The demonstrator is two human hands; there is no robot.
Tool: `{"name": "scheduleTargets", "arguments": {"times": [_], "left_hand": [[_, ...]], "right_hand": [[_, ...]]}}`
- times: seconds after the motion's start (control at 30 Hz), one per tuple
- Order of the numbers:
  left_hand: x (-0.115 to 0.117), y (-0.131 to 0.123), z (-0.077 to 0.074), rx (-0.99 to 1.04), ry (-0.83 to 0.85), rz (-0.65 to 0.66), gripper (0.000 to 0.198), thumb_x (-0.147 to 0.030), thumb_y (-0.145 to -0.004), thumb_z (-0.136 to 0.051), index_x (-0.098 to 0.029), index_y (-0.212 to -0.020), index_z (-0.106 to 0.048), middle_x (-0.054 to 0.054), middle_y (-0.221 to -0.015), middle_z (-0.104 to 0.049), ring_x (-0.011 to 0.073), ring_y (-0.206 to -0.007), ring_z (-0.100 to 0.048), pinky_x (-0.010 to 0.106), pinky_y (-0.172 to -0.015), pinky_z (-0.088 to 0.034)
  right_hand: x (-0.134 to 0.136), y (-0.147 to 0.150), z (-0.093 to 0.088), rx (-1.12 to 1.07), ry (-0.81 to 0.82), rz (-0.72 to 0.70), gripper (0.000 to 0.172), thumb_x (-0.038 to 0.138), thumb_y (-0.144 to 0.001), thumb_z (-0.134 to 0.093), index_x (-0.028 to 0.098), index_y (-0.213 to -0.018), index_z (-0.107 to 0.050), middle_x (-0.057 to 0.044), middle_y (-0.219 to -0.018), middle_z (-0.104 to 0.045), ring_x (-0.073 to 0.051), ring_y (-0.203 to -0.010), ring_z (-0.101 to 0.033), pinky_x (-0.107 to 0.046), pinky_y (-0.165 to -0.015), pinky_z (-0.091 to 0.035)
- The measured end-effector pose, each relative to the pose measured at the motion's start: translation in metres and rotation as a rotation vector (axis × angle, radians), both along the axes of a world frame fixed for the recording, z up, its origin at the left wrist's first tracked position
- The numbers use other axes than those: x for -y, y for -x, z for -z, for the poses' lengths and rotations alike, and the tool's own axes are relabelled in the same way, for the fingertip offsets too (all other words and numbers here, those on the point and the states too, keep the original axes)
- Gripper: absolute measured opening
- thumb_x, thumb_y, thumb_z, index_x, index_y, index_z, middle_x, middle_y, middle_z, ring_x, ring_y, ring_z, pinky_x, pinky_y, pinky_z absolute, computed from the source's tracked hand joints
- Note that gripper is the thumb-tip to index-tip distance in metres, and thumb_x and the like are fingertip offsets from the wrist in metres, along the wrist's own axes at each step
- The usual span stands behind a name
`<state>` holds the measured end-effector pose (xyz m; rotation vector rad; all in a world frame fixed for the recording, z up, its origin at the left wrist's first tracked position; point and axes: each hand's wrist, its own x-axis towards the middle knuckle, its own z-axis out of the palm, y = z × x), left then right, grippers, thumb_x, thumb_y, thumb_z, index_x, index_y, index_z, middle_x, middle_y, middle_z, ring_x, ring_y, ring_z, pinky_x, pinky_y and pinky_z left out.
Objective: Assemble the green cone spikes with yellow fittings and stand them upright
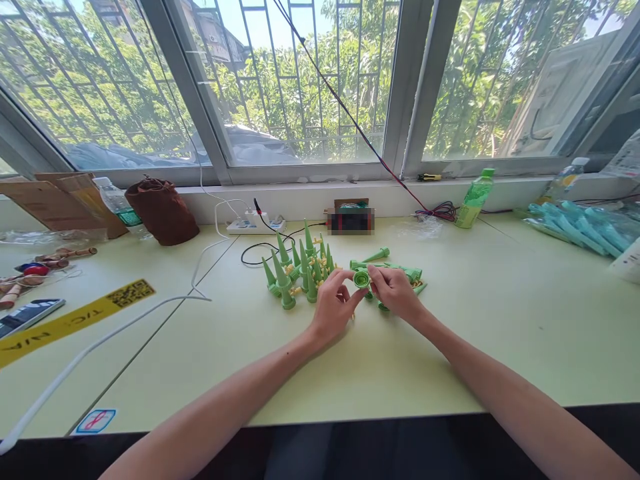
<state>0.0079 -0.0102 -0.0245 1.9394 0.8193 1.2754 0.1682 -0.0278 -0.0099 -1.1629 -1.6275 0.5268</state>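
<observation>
Between my hands is a green plastic watering spike, its round hollow end turned toward me and its tip out of sight. My left hand pinches the rim with thumb and forefinger. At the other side of the rim, the fingers of my right hand are closed on it too; whether they also hold a small part is hidden. Several green spikes stand point up just left of my left hand, with small yellowish valves among them. More green spikes lie on their sides behind my right hand.
A power strip with cables and a small box with a blurred front sit by the window wall. A green bottle and teal plastic-wrapped items are to the right. At left are a brown pouch, phone and white cable.
</observation>
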Motion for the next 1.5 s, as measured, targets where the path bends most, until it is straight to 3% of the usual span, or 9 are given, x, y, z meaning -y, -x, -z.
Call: {"name": "scheduleTargets", "arguments": {"times": [0.17, 0.27, 0.4, 0.63, 0.83, 1.07, 1.33, 1.5], "left_hand": [[0.0021, -0.0014, -0.0004, 0.037, 0.174, 0.075, 0.031, -0.046, -0.087, -0.059, -0.015, -0.085, -0.057, 0.000, -0.077, -0.060, 0.0041, -0.046, -0.046, 0.018, -0.043, -0.035], [0.0015, -0.0026, -0.0008, 0.059, 0.292, 0.111, 0.049, -0.055, -0.091, -0.045, -0.013, -0.072, -0.060, 0.001, -0.061, -0.057, 0.0061, -0.042, -0.044, 0.020, -0.042, -0.034], [0.0012, -0.0021, -0.0033, 0.078, 0.450, 0.144, 0.068, -0.066, -0.091, -0.032, -0.010, -0.065, -0.062, 0.004, -0.056, -0.058, 0.0071, -0.039, -0.043, 0.021, -0.039, -0.032], [0.0011, 0.0019, -0.0055, 0.070, 0.536, 0.213, 0.065, -0.068, -0.087, -0.040, -0.011, -0.064, -0.061, 0.004, -0.054, -0.056, 0.0081, -0.041, -0.045, 0.020, -0.038, -0.028], [0.0007, 0.0047, -0.0075, 0.038, 0.502, 0.248, 0.055, -0.063, -0.088, -0.045, -0.013, -0.069, -0.059, -0.001, -0.047, -0.048, 0.0074, -0.038, -0.041, 0.020, -0.037, -0.025], [-0.0003, 0.0047, -0.0062, 0.055, 0.344, 0.266, 0.038, -0.052, -0.081, -0.064, -0.015, -0.081, -0.057, -0.005, -0.054, -0.048, 0.0066, -0.043, -0.043, 0.020, -0.043, -0.036], [0.0013, 0.0035, -0.0048, -0.010, 0.073, 0.128, 0.029, -0.041, -0.077, -0.071, -0.015, -0.081, -0.058, -0.003, -0.066, -0.052, 0.0046, -0.048, -0.037, 0.019, -0.044, -0.032], [-0.0009, 0.0041, -0.0002, -0.067, -0.001, 0.099, 0.028, -0.042, -0.080, -0.069, -0.017, -0.084, -0.058, -0.001, -0.073, -0.054, 0.0056, -0.051, -0.041, 0.019, -0.047, -0.037]], "right_hand": [[-0.0014, -0.0027, 0.0015, -0.025, 0.006, 0.063, 0.054, 0.055, -0.096, -0.040, 0.019, -0.056, -0.046, 0.002, -0.042, -0.043, -0.010, -0.041, -0.038, -0.025, -0.046, -0.031], [-0.0015, -0.0037, 0.0013, -0.011, -0.008, 0.056, 0.053, 0.054, -0.096, -0.039, 0.019, -0.057, -0.047, 0.002, -0.042, -0.043, -0.010, -0.042, -0.038, -0.025, -0.046, -0.031], [-0.0002, -0.0032, 0.0005, 0.072, -0.043, -0.027, 0.051, 0.049, -0.098, -0.039, 0.018, -0.058, -0.046, 0.003, -0.046, -0.043, -0.010, -0.044, -0.038, -0.025, -0.049, -0.032], [-0.0008, -0.0028, 0.0024, 0.082, -0.057, -0.074, 0.047, 0.044, -0.099, -0.039, 0.019, -0.059, -0.040, 0.003, -0.050, -0.042, -0.009, -0.047, -0.036, -0.024, -0.050, -0.030], [-0.0020, -0.0036, 0.0029, 0.087, -0.053, -0.051, 0.048, 0.045, -0.098, -0.039, 0.019, -0.058, -0.038, 0.003, -0.048, -0.041, -0.009, -0.046, -0.035, -0.024, -0.049, -0.029], [-0.0015, -0.0040, 0.0021, 0.082, -0.015, -0.018, 0.051, 0.048, -0.097, -0.038, 0.020, -0.055, -0.035, 0.003, -0.045, -0.038, -0.010, -0.045, -0.033, -0.026, -0.047, -0.026], [-0.0032, -0.0030, 0.0018, 0.099, -0.026, 0.003, 0.054, 0.048, -0.097, -0.038, 0.020, -0.052, -0.034, 0.003, -0.045, -0.036, -0.010, -0.045, -0.032, -0.027, -0.048, -0.026], [-0.0021, -0.0031, 0.0001, 0.158, -0.059, 0.032, 0.054, 0.049, -0.098, -0.036, 0.019, -0.052, -0.032, 0.003, -0.045, -0.036, -0.010, -0.045, -0.033, -0.028, -0.049, -0.026]]}}
